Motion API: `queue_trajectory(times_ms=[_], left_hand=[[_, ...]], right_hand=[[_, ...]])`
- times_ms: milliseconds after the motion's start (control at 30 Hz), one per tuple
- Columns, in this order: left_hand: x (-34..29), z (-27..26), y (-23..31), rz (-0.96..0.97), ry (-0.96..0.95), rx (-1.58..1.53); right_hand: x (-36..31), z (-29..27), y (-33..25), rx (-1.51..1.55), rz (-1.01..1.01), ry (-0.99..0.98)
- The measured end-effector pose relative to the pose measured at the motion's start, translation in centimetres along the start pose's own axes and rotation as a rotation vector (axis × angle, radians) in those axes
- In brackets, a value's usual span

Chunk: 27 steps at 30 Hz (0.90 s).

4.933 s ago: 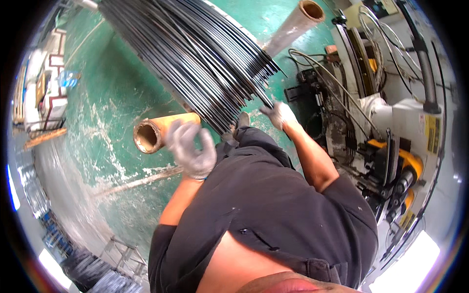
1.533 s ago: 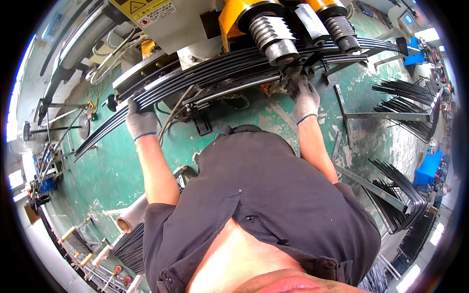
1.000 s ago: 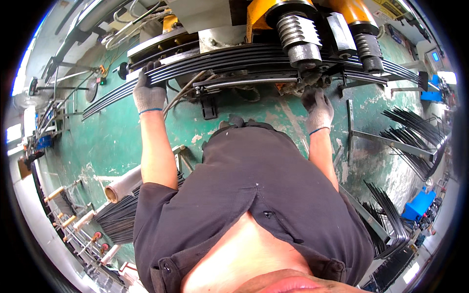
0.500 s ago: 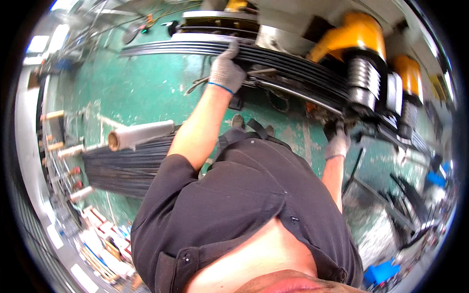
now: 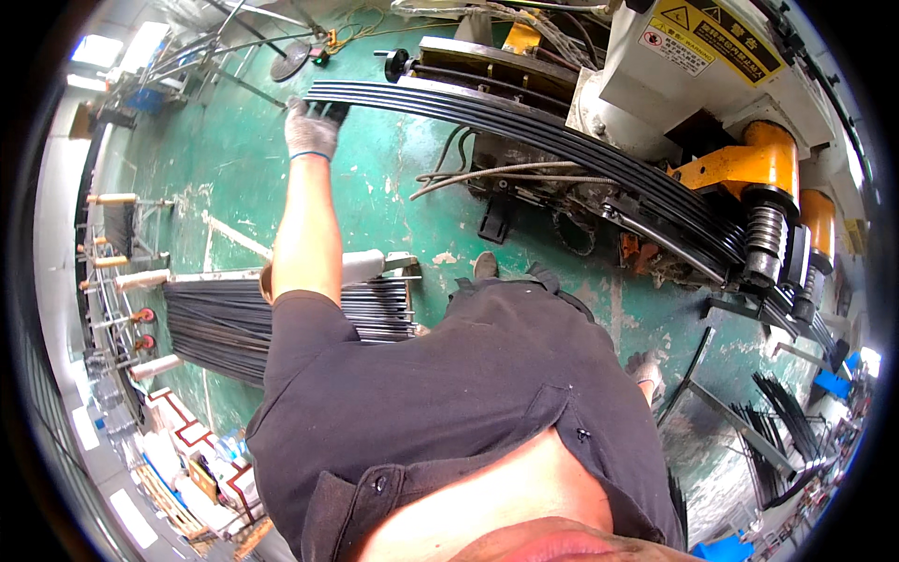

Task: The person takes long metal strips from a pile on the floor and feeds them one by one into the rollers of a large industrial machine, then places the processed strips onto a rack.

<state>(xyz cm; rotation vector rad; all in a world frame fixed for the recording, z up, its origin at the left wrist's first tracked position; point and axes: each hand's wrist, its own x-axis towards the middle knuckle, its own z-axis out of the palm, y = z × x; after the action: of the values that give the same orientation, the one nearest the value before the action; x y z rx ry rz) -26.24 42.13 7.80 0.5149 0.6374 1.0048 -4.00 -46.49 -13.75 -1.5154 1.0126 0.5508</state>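
A bundle of long black rods [image 5: 524, 131] runs across the machine, from the upper left down to the rollers at the right. At its left end is my left hand [image 5: 312, 131] in a pale glove with dark fingertips. Its fingers are apart and sit just under the rod ends, seeming to touch them without wrapping round. My right hand [image 5: 644, 371], also gloved, hangs low by my side with fingers spread, away from the rods and holding nothing; my shirt partly hides its wrist.
Yellow roller arms [image 5: 749, 169] with ribbed metal rollers [image 5: 766, 239] stand at the right. A rack of dark rods [image 5: 225, 323] and a film roll [image 5: 361, 267] are at the left. A grey metal frame [image 5: 735, 431] stands at the lower right on the green floor [image 5: 234, 178].
My left hand has let go of the bundle's middle and moved left to its end. My right hand has dropped away from the machine to my side. The view has shifted.
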Motion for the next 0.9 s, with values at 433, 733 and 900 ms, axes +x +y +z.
queue_trajectory(times_ms=[433,733,900], left_hand=[[2.1,-1.0,2.3,-0.111,-0.102,0.412],[2.0,-4.0,-4.6,0.059,0.071,0.022],[-7.4,1.6,-15.3,0.043,0.253,-0.183]], right_hand=[[-6.8,0.7,3.3,0.208,0.051,0.079],[3.8,-2.0,-1.3,-0.065,0.091,-0.178],[7.3,-0.8,-8.4,-0.267,0.099,-0.109]])
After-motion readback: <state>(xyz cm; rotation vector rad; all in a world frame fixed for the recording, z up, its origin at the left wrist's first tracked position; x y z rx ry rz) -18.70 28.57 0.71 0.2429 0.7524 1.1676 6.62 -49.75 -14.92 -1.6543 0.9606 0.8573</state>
